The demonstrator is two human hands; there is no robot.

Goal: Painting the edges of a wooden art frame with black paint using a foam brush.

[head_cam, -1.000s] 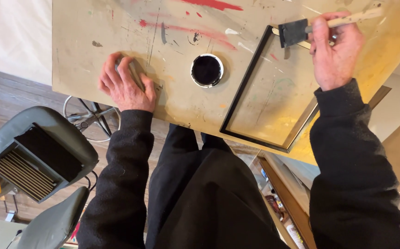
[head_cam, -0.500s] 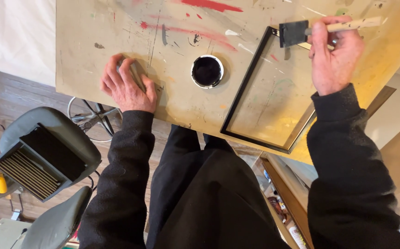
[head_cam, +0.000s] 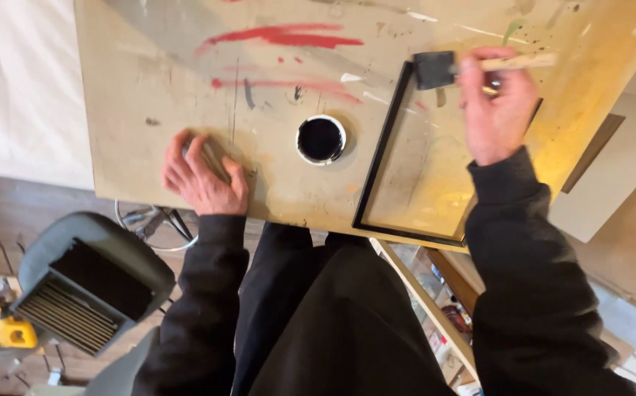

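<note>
My right hand (head_cam: 495, 110) grips the wooden handle of a foam brush (head_cam: 435, 70), whose black head rests on the far left corner of a thin black rectangular frame (head_cam: 378, 165). The frame lies flat on the paint-stained board (head_cam: 186, 73), reaching its near edge. A small round cup of black paint (head_cam: 321, 139) stands just left of the frame. My left hand (head_cam: 202, 176) lies palm down on the board near its front edge, fingers spread, holding nothing.
Red paint smears (head_cam: 274, 35) cross the far part of the board. Below its left side stands a grey chair (head_cam: 90, 282) with a dark tray on it. A yellow tool (head_cam: 10, 334) lies on the wooden floor. Shelves with small items (head_cam: 443, 323) sit under the board's right side.
My right hand has slid the brush a little left along the frame's far edge to its corner. The left hand stays put.
</note>
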